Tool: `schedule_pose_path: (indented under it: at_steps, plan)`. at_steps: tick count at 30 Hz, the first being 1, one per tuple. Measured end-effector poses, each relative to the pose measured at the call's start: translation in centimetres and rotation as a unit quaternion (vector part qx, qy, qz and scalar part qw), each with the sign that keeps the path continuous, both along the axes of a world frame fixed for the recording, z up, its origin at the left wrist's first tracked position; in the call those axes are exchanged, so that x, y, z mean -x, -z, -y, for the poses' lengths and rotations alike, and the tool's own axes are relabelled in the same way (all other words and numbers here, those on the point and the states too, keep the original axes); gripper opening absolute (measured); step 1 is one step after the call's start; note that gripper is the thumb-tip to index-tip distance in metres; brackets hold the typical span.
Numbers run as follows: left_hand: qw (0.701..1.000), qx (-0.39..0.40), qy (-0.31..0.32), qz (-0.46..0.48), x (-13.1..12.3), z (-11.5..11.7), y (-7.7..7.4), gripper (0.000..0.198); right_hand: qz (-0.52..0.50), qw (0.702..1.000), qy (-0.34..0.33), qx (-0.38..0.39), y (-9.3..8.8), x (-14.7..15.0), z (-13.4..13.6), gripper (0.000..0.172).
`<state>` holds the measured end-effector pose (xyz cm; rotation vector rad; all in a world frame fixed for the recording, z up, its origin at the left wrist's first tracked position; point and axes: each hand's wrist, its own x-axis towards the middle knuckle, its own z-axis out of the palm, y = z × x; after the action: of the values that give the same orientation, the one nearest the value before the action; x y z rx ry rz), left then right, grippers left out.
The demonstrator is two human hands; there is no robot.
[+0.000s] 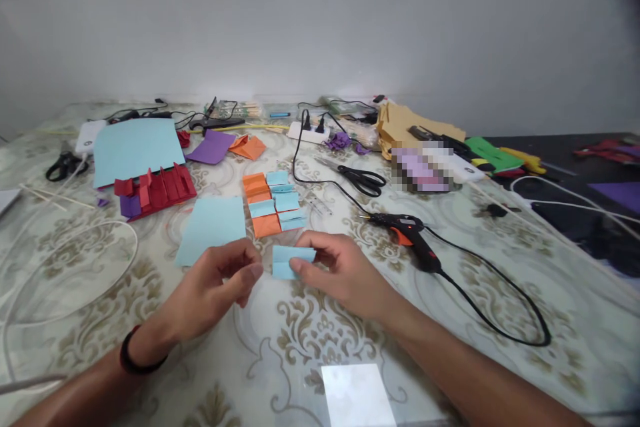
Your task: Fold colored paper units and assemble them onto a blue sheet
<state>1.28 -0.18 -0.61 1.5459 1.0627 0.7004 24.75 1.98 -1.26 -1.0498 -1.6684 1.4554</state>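
Right hand (340,273) lies palm-down left of the glue gun (407,233), wrist low, thumb and forefinger pinched narrow on the right edge of a folded blue paper (291,261). This small pleated rectangle with crisp creases is held just above the cloth. Left hand (215,287) sits further left of the glue gun, just beside the paper's other edge but apart from it. Its fingers are curled in and the thumb is pressed to the forefinger, with nothing visible between them. A black wristband (133,360) circles that wrist.

Largest is the table (300,333), covered in glossy cream cloth with gold damask scrolls. The stretch nearer than the glue gun is mostly bare, giving both forearms free room, and only a pale shiny square (357,397) lies there.

Far left of the glue gun and further back, a big matte light-blue sheet (135,147) lies flat. At its near edge rests a red pleated piece (157,190), ridged like stairs. A smaller blue sheet (213,227) lies flat just beyond the left hand.

Left of the glue gun and slightly behind it, a strip of orange and blue folded pieces (273,203) sits in two columns, near the held paper but not touching it. Black-handled scissors (363,179) lie open behind the glue gun.

The glue gun itself is black with an orange trigger and lies on its side. Its thin black cord (500,307) loops wide to its right.
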Motion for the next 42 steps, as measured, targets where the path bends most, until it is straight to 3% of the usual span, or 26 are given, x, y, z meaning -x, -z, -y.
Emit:
schedule_pose_path:
  at_steps: [2, 5, 8, 13, 18, 24, 30, 35, 42]
  plan:
    - [0.999, 0.006, -0.01, 0.048, -0.4, 0.1, 0.5, 0.017, 0.017, 1.0, -0.019, -0.011, 0.1, 0.3, 0.2, 0.017]
    - [0.995, 0.024, -0.009, 0.1, -0.7, 0.2, 1.4, 0.023, 0.025, 0.998, -0.029, -0.043, 0.3, 0.7, 0.5, 0.006]
    - [0.992, 0.017, -0.043, 0.114, -0.8, 0.2, 1.7, 0.015, -0.007, 0.995, -0.006, -0.099, 0.4, 0.7, 0.6, 0.022]
    - [0.988, -0.009, -0.103, 0.113, -0.7, 0.2, 1.5, 0.012, -0.019, 0.98, 0.028, -0.196, 0.6, 0.2, 0.3, 0.015]
    - [0.993, -0.013, -0.068, 0.091, -0.3, 0.4, 1.6, 0.005, -0.008, 0.984, 0.022, -0.174, 0.9, 0.4, 0.2, 0.003]
    - [0.994, -0.011, -0.062, 0.087, -0.1, 0.4, 1.5, 0.014, 0.025, 0.983, 0.016, -0.183, 1.0, 0.8, 0.5, 0.027]
    - [0.994, 0.005, -0.088, 0.065, -0.3, 0.1, 1.9, 0.024, 0.058, 0.974, 0.032, -0.215, 1.4, 0.7, 0.3, 0.012]
    - [0.995, -0.012, -0.062, 0.076, -0.6, -0.1, 1.8, 0.031, 0.076, 0.962, 0.061, -0.257, 1.2, 0.9, 0.6, 0.012]
    - [0.993, -0.094, -0.046, 0.062, -1.3, 0.6, 2.1, 0.049, 0.056, 0.981, 0.118, -0.141, 0.9, 1.4, 1.1, 0.007]
